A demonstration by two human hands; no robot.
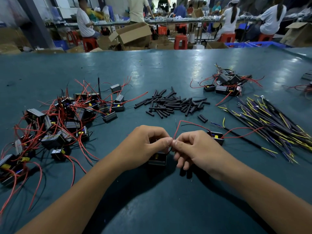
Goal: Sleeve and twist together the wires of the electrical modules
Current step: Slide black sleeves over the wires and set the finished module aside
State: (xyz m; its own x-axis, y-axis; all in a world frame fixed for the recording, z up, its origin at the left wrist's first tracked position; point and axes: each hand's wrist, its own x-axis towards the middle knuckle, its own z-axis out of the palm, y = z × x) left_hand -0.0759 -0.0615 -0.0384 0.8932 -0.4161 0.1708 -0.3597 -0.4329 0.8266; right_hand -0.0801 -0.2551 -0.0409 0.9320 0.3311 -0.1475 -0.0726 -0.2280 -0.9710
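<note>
Table: we see a wide teal-green work table (168,73) carrying everything below.
Module heap: a tangle of small black box modules with red and black leads (64,122) sprawls at the left, well apart from our hands.
Cable bundle: black cables with yellow and purple ends (273,122) lie at the right, running from near-left to far-right.
Sleeves: short black tubing pieces (172,103) are scattered ahead of our hands.
Hands: left hand (148,141) and right hand (194,147) meet fingertip to fingertip — each pinching the thin red wire (179,127).
Wire: it rises away from the pinch, then bends right toward a black module (216,136) just behind the right hand.
Second module: another black module (157,158) sits under the hands — partly hidden.
</note>
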